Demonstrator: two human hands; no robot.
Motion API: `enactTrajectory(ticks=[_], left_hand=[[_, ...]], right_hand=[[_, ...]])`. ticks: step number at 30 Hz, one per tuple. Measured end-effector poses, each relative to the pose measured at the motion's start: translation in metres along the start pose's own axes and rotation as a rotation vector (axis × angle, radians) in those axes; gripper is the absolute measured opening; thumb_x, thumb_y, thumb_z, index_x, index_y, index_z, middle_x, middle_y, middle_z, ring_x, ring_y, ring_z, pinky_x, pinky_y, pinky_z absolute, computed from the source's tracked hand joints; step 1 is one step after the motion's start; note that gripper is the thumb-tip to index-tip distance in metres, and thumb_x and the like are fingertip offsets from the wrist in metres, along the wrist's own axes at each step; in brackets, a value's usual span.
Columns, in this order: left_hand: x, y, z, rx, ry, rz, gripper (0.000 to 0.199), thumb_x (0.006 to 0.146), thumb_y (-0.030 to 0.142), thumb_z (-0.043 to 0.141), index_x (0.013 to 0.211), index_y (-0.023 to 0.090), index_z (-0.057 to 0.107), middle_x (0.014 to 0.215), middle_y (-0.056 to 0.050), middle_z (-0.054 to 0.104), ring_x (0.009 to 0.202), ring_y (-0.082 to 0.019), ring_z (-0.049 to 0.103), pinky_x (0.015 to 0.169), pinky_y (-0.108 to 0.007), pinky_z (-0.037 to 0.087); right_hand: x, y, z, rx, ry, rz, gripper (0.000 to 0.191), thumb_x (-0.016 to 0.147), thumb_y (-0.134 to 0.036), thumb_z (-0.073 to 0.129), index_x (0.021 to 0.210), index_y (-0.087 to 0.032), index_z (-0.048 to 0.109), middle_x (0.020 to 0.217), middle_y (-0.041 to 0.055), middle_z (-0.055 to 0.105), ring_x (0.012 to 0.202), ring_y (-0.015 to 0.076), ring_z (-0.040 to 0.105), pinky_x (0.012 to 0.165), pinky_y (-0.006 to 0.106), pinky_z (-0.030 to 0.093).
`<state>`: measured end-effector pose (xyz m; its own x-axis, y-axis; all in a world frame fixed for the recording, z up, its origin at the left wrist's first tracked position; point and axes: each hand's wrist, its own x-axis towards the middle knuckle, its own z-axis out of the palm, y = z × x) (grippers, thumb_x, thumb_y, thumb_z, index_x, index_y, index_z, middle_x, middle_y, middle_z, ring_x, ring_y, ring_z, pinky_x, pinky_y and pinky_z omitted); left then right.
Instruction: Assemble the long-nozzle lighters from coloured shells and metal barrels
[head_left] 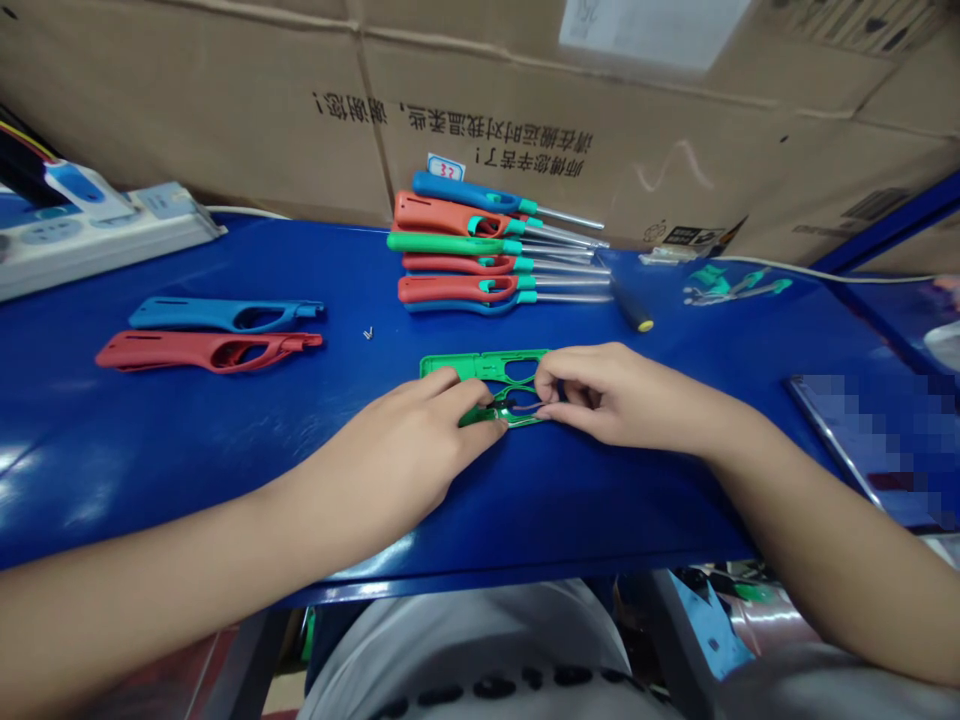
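Observation:
Two green half shells of a lighter lie on the blue table in front of me. The farther green half shell [450,364] is beyond my fingers, its hollow inside facing up. My left hand [420,440] is closed on the nearer green half shell [525,421], with thumb and fingertips at its dark inner parts. At the shell's right end my right hand [611,395] is closed in a pinch on a thin brownish wire [527,407]. Its fingertips partly hide the wire's end and the shell.
Several assembled lighters [457,290] with metal tubes lie behind, near a screwdriver [634,308]. To the left are a blue lighter shell [191,314], a red lighter shell [165,350], tiny metal pieces [368,333] and a power strip [97,235]. Green-tipped parts [735,286] lie right; a cardboard box [247,120] stands behind.

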<state>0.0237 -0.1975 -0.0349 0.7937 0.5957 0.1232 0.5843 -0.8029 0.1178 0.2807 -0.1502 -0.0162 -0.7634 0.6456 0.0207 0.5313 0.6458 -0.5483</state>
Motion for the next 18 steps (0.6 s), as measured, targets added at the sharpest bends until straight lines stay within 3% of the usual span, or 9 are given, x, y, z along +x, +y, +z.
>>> enactTrajectory(ticks=[8, 18], left_hand=[[0.0010, 0.0009, -0.0021, 0.035, -0.014, 0.003, 0.037, 0.097, 0.010, 0.048, 0.126, 0.021, 0.068, 0.114, -0.011, 0.063, 0.104, -0.029, 0.059, 0.087, -0.045, 0.057], [0.0031, 0.0061, -0.0027, 0.122, -0.051, 0.015, 0.035, 0.097, 0.013, 0.052, 0.128, 0.017, 0.068, 0.117, -0.015, 0.066, 0.107, -0.035, 0.062, 0.083, -0.049, 0.060]], right_hand=[[0.0002, 0.0018, 0.0011, -0.023, 0.001, -0.001, 0.011, 0.091, -0.017, 0.066, 0.084, -0.018, 0.057, 0.076, -0.0014, 0.059, 0.063, 0.0108, 0.050, 0.060, 0.023, 0.037], [0.0029, 0.0002, 0.0031, -0.035, 0.005, -0.001, 0.012, 0.091, -0.016, 0.066, 0.083, -0.018, 0.057, 0.074, -0.0016, 0.058, 0.063, 0.0109, 0.049, 0.060, 0.023, 0.036]])
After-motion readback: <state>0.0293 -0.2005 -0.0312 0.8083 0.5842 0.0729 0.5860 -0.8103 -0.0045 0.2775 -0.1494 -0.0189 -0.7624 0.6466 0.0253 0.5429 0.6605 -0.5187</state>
